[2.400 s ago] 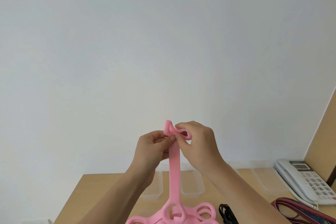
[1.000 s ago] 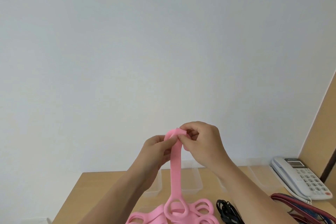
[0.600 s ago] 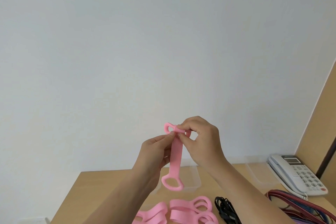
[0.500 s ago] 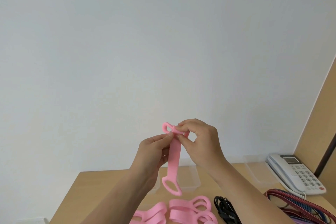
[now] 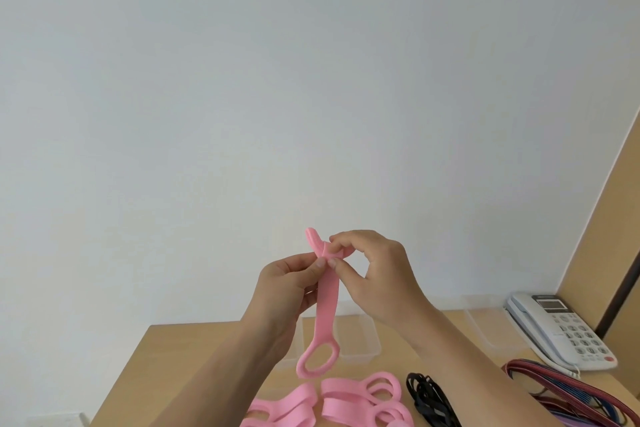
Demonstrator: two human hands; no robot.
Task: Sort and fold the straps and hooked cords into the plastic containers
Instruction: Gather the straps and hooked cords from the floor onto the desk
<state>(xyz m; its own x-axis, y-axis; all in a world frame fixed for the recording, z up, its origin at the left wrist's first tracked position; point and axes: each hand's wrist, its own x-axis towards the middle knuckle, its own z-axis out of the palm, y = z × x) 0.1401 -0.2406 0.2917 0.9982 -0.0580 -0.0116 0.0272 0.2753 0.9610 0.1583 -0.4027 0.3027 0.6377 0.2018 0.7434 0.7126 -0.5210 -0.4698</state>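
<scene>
1. My left hand [image 5: 291, 279] and right hand [image 5: 372, 267] both pinch the pink strap [image 5: 325, 298] at its folded top, raised above the desk [image 5: 180, 354].
2. It seems light, soft and floppy; I'd grip at the fold.

The pink strap's [image 5: 326, 302] top end was folded inside the right hand's [image 5: 372, 270] fingers and could not be made out. The left hand [image 5: 284, 291] hid part of a clear container [image 5: 360, 336] behind the strap. Below the strap, the pink pile [image 5: 346, 402], black cord [image 5: 431, 399] and striped straps [image 5: 571, 392] ran off the bottom edge.
</scene>
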